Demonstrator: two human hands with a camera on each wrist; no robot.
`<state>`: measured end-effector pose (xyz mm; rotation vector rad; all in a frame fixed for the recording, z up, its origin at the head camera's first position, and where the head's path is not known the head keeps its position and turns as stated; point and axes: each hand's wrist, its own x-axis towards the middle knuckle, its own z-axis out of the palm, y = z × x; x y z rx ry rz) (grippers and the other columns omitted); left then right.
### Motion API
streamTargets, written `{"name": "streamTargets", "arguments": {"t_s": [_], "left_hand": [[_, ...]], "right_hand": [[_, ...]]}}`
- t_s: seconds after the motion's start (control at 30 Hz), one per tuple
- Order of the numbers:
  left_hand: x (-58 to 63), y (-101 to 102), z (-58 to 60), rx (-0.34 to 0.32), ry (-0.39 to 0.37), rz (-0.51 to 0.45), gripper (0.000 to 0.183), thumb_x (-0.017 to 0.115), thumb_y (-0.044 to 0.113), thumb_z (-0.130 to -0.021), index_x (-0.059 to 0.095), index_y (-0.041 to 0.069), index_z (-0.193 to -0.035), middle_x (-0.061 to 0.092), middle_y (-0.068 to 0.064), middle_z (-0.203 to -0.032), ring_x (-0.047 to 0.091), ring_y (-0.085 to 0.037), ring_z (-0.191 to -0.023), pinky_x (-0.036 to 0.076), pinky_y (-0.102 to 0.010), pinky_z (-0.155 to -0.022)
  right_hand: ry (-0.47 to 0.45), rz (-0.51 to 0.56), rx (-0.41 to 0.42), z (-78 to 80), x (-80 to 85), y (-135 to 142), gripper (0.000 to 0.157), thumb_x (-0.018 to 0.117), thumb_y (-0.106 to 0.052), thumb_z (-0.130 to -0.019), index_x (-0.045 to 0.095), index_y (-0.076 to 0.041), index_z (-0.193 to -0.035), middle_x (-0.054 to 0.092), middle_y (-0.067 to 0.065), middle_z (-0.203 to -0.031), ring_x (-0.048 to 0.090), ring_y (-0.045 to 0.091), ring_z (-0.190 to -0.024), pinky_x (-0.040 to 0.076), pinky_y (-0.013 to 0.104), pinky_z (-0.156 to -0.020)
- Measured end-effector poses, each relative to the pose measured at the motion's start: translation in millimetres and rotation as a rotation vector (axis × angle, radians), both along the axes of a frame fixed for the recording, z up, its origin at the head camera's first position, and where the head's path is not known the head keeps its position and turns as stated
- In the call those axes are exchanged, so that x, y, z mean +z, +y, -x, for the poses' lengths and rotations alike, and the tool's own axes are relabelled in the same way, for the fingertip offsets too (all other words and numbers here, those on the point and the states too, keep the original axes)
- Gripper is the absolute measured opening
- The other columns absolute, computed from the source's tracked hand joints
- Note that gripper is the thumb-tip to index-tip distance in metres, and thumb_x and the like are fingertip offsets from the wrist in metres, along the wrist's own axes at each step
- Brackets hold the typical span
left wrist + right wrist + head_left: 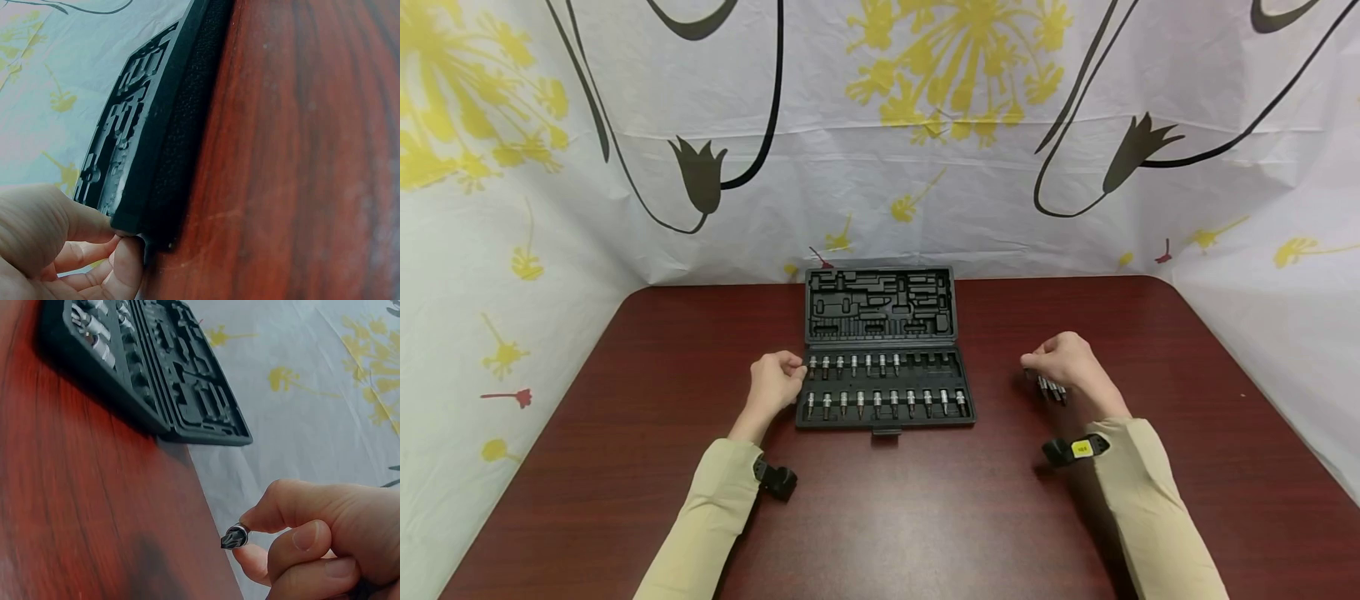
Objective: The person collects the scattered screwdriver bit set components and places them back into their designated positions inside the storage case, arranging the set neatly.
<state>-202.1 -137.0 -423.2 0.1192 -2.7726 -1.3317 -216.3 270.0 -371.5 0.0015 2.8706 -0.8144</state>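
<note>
An open black tool case (842,422) stands on the table, its lid leaning back. Silver bit sockets (877,403) fill the front row; the back row holds several on its left, with bare slots at the right end. My left hand (772,387) pinches the case's left edge between thumb and fingers. Off to the right, my right hand (1070,364) is over the table. Between its thumb and index finger is a bit socket (235,537) with a fluted, cross-like tip, plain in the right wrist view. Several more bit sockets (1051,389) lie under that hand, partly hidden.
The dark red wooden table (925,517) has rounded far corners. A white curtain (880,200) with yellow and grey flower prints hangs behind it and along both sides. Black wrist cameras (777,481) sit on both forearms.
</note>
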Motion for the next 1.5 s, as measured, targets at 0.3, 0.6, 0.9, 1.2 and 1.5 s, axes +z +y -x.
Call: {"name": "streamTargets", "arguments": {"t_s": [0.3, 0.6, 0.9, 1.2, 1.5], "left_hand": [[-0.9, 0, -0.2, 0.005, -0.009, 0.008, 0.014, 0.061, 0.003, -0.087, 0.065, -0.007, -0.096, 0.063, -0.020, -0.081, 0.059, -0.017, -0.048, 0.052, -0.030, -0.046], [-0.8, -1, -1.0, 0.010, -0.020, 0.006, 0.014, 0.060, 0.003, -0.088, 0.065, -0.007, -0.096, 0.063, -0.020, -0.081, 0.058, -0.016, -0.048, 0.052, -0.030, -0.045], [0.1, 0, -1.6, 0.009, -0.014, 0.003, 0.014, 0.060, 0.003, -0.088, 0.065, -0.007, -0.096, 0.063, -0.020, -0.081, 0.058, -0.017, -0.048, 0.052, -0.030, -0.045], [0.0, 1, -0.3, 0.013, -0.015, 0.012, 0.014, 0.060, 0.003, -0.088, 0.065, -0.007, -0.096, 0.063, -0.020, -0.081, 0.058, -0.016, -0.047, 0.052, -0.030, -0.045], [0.7, 1, 0.6, 0.011, -0.004, 0.012, 0.013, 0.061, 0.003, -0.087, 0.065, -0.007, -0.094, 0.064, -0.019, -0.079, 0.057, -0.016, -0.046, 0.051, -0.030, -0.045]], "right_hand": [[-0.026, 0.080, 0.014, 3.9, 0.9, -17, 0.035, 0.061, -0.019, -0.083, 0.056, -0.008, -0.050, 0.041, -0.009, -0.044, 0.039, 0.008, -0.047, 0.034, 0.025, -0.049], [-0.082, 0.131, -0.015, 8.3, 2.4, -35, 0.035, 0.060, -0.018, -0.083, 0.052, -0.010, -0.049, 0.037, -0.007, -0.044, 0.033, 0.010, -0.045, 0.032, 0.026, -0.049], [-0.093, 0.159, -0.008, 11.7, 3.6, -52, 0.032, 0.061, -0.017, -0.082, 0.054, -0.008, -0.052, 0.039, -0.006, -0.046, 0.036, 0.010, -0.048, 0.033, 0.026, -0.050], [-0.062, 0.139, 0.019, 16.8, 3.0, -67, 0.027, 0.062, -0.018, -0.081, 0.065, 0.001, -0.062, 0.046, -0.006, -0.047, 0.043, 0.011, -0.053, 0.037, 0.025, -0.050], [-0.076, 0.176, 0.042, 19.1, 4.8, -79, 0.034, 0.062, -0.017, -0.083, 0.054, -0.009, -0.051, 0.039, -0.007, -0.043, 0.036, 0.009, -0.045, 0.032, 0.024, -0.048]]}}
